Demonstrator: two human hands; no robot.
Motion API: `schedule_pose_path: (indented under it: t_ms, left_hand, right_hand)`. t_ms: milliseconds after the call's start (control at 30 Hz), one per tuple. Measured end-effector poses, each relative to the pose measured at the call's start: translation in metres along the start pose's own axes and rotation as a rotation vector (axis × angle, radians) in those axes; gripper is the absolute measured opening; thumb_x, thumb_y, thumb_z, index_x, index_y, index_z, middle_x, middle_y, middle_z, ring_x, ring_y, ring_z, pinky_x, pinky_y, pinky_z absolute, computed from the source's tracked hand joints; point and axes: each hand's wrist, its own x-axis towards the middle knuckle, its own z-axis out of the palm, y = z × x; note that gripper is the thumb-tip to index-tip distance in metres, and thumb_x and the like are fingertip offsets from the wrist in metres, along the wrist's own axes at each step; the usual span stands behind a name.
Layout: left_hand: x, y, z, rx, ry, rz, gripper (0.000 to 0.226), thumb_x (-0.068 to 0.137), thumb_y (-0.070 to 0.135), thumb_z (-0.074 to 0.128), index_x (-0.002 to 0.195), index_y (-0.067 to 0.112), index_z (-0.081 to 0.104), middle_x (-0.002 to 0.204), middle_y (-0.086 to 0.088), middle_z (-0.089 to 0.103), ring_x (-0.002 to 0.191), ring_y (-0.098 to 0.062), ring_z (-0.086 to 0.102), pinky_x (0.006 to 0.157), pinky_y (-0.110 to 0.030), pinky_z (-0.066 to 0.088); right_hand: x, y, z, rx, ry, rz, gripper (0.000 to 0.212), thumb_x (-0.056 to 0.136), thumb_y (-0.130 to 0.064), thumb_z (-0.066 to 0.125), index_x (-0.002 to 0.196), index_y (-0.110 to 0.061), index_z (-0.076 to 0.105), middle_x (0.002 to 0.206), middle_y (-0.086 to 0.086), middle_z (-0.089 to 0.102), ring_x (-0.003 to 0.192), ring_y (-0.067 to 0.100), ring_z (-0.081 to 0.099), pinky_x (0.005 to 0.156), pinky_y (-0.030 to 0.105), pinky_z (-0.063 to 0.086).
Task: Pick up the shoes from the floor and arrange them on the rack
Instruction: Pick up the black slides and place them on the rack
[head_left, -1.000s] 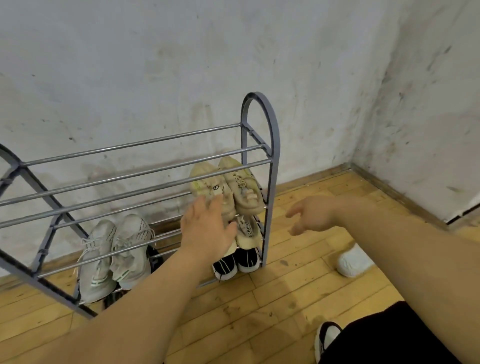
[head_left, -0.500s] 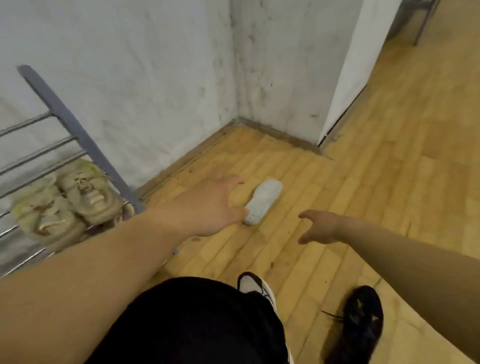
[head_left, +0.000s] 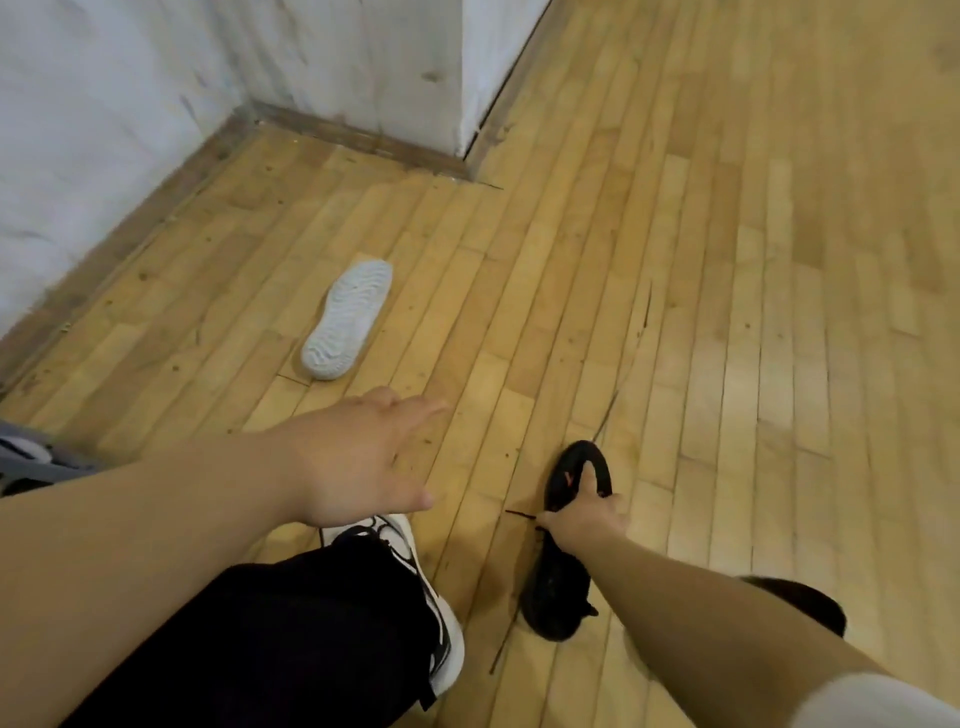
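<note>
A black shoe (head_left: 558, 582) lies on the wooden floor at the lower middle right, its laces trailing. My right hand (head_left: 582, 522) is closed around its middle, fingers over the upper. A white shoe (head_left: 347, 319) lies sole-up on the floor near the wall corner. My left hand (head_left: 358, 462) hovers open above the floor between the two shoes, holding nothing. Only a grey corner of the rack (head_left: 31, 462) shows at the left edge.
My own foot in a white and black sneaker (head_left: 431, 597) stands under my left hand, with a black trouser leg (head_left: 291, 639). White walls (head_left: 104, 104) and a baseboard close off the upper left. Bare wooden floor (head_left: 753, 260) stretches to the right.
The view has swung right, away from the rack, to the floor. My right hand has dropped onto the black shoe and closed on it. My left hand stays open.
</note>
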Motion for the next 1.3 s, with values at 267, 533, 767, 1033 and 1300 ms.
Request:
schedule_pose_path:
  t_ms: [267, 533, 767, 1033, 1300]
  left_hand:
    - [0.006, 0.027, 0.005, -0.198, 0.027, -0.026, 0.111, 0.077, 0.068, 0.072, 0.154, 0.057, -0.007, 0.167, 0.01, 0.009, 0.147, -0.014, 0.032, 0.118, -0.036, 0.033]
    - [0.011, 0.062, 0.016, -0.214, 0.082, 0.068, 0.087, 0.093, 0.045, 0.068, 0.149, 0.069, 0.006, 0.146, 0.015, 0.038, 0.122, -0.005, 0.05, 0.106, -0.027, 0.042]
    - [0.013, 0.067, 0.018, -0.273, 0.123, 0.049, 0.065, 0.099, 0.031, 0.06, 0.149, 0.062, 0.03, 0.128, 0.027, 0.062, 0.106, 0.001, 0.065, 0.096, -0.033, 0.055]
    - [0.009, 0.052, 0.017, -0.285, 0.146, -0.042, 0.056, 0.102, 0.029, 0.057, 0.149, 0.052, 0.039, 0.12, 0.029, 0.065, 0.106, 0.002, 0.063, 0.087, -0.019, 0.048]
    - [-0.002, 0.04, 0.004, -0.309, 0.18, -0.066, 0.051, 0.102, 0.027, 0.057, 0.147, 0.048, 0.045, 0.115, 0.027, 0.064, 0.101, 0.002, 0.061, 0.08, -0.015, 0.045]
  right_hand:
    - [-0.047, -0.02, -0.037, 0.5, 0.082, -0.134, 0.12, 0.073, -0.061, 0.071, 0.155, -0.053, -0.015, 0.141, 0.014, 0.046, 0.108, 0.033, 0.059, 0.088, 0.046, 0.06]
    - [-0.101, -0.055, -0.072, 1.458, -0.193, -0.12, 0.1, 0.078, -0.04, 0.079, 0.155, -0.051, 0.018, 0.136, -0.001, 0.058, 0.11, 0.026, 0.064, 0.074, 0.043, 0.062]
    - [-0.107, -0.013, -0.063, 1.275, -0.184, -0.324, 0.093, 0.086, -0.061, 0.071, 0.157, -0.05, 0.011, 0.139, -0.004, 0.053, 0.125, 0.025, 0.058, 0.098, 0.048, 0.053]
    - [-0.078, 0.076, -0.051, 0.519, -0.045, -0.34, 0.1, 0.083, -0.071, 0.067, 0.161, -0.034, 0.017, 0.163, 0.004, 0.037, 0.142, 0.029, 0.045, 0.112, 0.05, 0.045]
    - [-0.092, 0.03, -0.054, 0.455, -0.015, -0.476, 0.102, 0.081, -0.068, 0.073, 0.16, -0.035, 0.018, 0.162, 0.002, 0.038, 0.14, 0.026, 0.048, 0.107, 0.043, 0.049]
